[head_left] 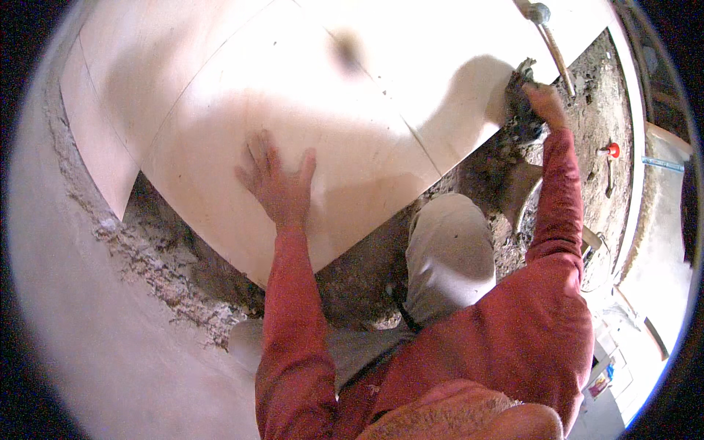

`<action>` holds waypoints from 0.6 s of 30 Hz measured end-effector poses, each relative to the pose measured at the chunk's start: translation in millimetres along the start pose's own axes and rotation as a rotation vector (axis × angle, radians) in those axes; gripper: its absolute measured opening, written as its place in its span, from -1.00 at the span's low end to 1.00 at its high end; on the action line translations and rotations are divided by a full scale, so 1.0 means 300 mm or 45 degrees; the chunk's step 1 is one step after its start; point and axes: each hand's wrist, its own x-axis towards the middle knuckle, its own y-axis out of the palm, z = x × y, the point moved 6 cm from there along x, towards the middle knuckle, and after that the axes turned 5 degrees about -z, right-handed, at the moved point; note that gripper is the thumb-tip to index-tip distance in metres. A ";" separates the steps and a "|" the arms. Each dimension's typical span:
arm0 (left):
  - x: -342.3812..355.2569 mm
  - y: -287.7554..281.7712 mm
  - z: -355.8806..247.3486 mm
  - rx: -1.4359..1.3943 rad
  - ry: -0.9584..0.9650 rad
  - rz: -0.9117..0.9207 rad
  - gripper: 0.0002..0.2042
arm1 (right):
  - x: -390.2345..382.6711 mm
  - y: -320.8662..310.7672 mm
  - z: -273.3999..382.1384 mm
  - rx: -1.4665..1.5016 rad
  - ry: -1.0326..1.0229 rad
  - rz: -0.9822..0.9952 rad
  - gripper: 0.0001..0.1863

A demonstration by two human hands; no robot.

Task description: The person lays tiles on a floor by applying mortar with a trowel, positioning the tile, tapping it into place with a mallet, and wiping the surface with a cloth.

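My left hand (277, 178) lies on a large pale tile (352, 169) with its fingers spread. My right hand (546, 105) is at the tile's right edge, its fingers closed round a dark, crumpled rag (522, 103). The rag touches the tile near its corner, and shadow hides part of it. Just beyond that hand a mallet (540, 16) with a grey head and a wooden handle lies across the tile, the handle end reaching past its edge.
Rough, crumbly ground (605, 88) borders the tile on the right, with a small red-topped object (612, 150) on it. Another pale tile (99, 139) adjoins at the left. Broken mortar (169, 293) runs along the left wall. My bent knee (451, 235) is close to the tile's near edge.
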 end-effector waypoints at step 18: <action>-0.022 0.044 0.007 0.199 0.074 -0.033 -0.14 | -0.134 -0.153 1.216 0.357 -1.443 -0.608 -0.51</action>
